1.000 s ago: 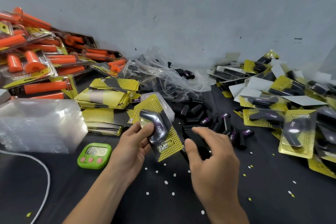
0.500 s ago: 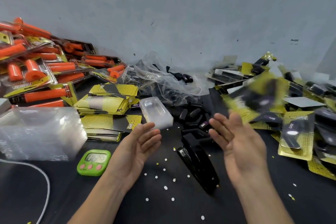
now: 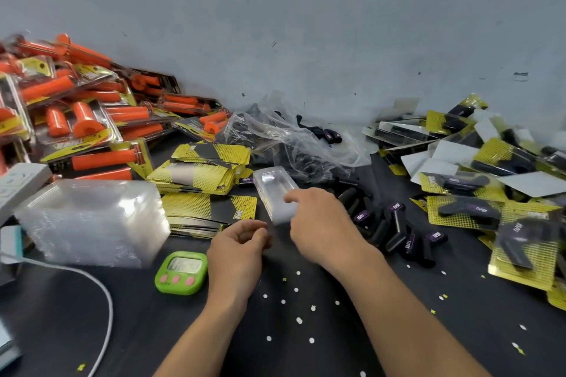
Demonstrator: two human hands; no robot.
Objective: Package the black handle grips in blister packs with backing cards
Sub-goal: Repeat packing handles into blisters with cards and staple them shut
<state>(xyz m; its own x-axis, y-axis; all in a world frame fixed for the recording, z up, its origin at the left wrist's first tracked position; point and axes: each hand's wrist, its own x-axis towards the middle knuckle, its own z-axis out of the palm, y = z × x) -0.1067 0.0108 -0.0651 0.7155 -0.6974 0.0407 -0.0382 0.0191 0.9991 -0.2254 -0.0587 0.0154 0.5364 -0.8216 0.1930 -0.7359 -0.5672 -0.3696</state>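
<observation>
Right hand (image 3: 321,225) covers a clear blister shell's (image 3: 272,184) near end, grip unclear. Left hand (image 3: 237,249), loosely curled and empty, sits just beside.

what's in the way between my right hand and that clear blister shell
Nothing visible. The right hand is right at the clear blister shell, a finger over its near end; blur hides whether it touches. The loose black grips lie off to its right, clear of the path.
</observation>
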